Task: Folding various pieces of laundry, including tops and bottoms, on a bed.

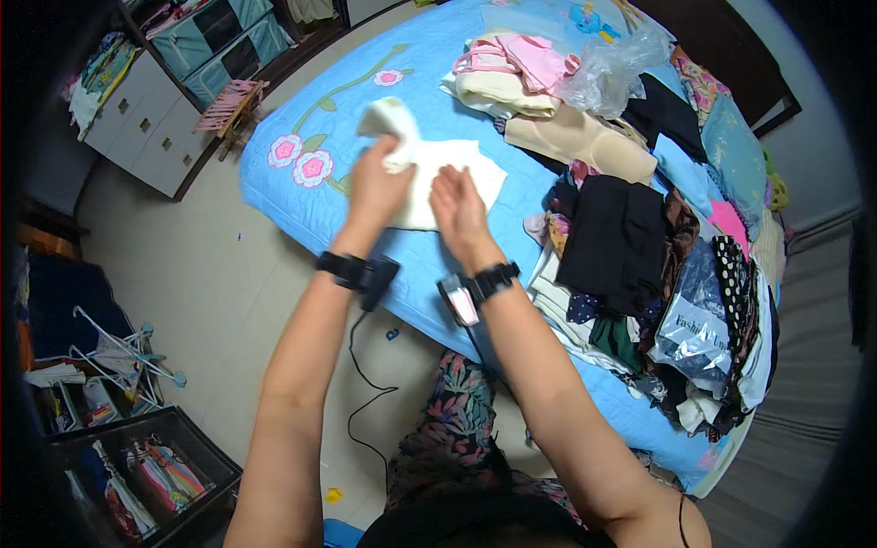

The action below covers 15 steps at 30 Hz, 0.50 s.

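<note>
White cloth (434, 157), L hand (382, 183) raised, fingers gripping bunched part; R hand (464, 205) alongside, palm inward, fingers loosely extended

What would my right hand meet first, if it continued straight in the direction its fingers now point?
Your right hand would probably meet the white cloth lying just ahead of its fingertips, with the blue bedspread beyond. Depth is unclear; it may pass above the cloth.
</note>
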Available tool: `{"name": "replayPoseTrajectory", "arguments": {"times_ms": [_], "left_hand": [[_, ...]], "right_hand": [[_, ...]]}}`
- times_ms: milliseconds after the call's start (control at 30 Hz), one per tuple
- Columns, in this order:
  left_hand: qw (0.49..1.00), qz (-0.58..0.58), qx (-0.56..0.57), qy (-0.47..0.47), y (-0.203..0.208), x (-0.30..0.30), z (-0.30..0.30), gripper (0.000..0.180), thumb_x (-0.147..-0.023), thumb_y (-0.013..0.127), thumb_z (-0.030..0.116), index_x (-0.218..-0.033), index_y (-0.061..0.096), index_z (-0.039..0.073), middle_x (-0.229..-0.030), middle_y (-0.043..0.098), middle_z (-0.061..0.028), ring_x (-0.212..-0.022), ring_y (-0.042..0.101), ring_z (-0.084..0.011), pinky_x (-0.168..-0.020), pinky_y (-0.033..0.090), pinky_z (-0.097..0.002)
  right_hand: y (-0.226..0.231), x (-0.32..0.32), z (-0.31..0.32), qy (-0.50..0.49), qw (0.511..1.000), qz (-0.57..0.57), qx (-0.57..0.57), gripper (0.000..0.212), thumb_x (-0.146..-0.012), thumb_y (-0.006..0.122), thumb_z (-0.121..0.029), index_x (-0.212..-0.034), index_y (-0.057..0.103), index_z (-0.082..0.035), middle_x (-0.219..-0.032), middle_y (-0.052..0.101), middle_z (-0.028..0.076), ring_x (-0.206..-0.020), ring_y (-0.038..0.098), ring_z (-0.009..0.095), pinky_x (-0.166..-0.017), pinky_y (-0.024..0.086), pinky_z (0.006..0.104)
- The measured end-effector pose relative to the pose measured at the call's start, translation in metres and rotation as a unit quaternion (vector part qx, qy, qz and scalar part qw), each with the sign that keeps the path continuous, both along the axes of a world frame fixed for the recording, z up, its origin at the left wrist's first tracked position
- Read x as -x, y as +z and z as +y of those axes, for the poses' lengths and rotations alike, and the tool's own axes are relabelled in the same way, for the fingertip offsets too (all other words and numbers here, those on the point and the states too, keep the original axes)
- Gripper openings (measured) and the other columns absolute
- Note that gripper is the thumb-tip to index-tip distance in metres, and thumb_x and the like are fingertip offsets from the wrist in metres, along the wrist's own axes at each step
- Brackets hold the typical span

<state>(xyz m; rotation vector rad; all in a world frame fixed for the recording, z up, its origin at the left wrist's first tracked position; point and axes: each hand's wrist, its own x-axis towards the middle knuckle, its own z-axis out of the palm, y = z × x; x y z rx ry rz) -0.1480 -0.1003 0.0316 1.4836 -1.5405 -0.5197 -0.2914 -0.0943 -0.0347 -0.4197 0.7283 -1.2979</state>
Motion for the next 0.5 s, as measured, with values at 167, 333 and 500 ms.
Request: {"name": "replayPoseTrajectory", "arguments": {"times_ms": [167,333,500], "left_hand": [[0.948,-0.248,0.021,-0.197,-0.048,0.069,0.025,0.056,-0.074,0.077,0.026,-0.121,0.06,-0.001,-0.126,0.059,-0.0246,-0.12,0.055,-0.0394,-0.101,0.044,-0.0433],[0.998,-0.046,-0.009,-0.048,-0.052,0.04,0.007,0.05,-0.078,0.075,0.031,-0.115,0.061,0.0,-0.124,0.058,-0.0264,-0.121,0.051,-0.0402,-0.102,0.041,-0.0442],[0.935,0.19,-0.3,0.011,-0.061,-0.003,-0.018,0.049,-0.085,0.072,0.028,-0.116,0.059,-0.007,-0.11,0.066,-0.0199,-0.098,0.066,-0.0264,-0.082,0.052,-0.0349]], "right_hand": [[-0.017,0.057,0.033,-0.185,0.957,0.219,-0.049,0.034,-0.097,0.054,-0.026,-0.115,0.056,0.002,-0.094,0.054,0.003,-0.084,0.051,0.014,-0.079,0.044,0.0274],[-0.034,0.077,0.019,-0.137,0.949,0.269,-0.089,0.028,-0.093,0.06,-0.024,-0.107,0.064,0.0,-0.09,0.062,0.002,-0.078,0.053,0.009,-0.066,0.04,0.0223],[-0.015,0.06,0.011,-0.018,0.958,0.274,-0.08,0.04,-0.086,0.069,-0.019,-0.115,0.058,0.007,-0.106,0.064,0.012,-0.093,0.06,0.017,-0.077,0.046,0.0279]]}}
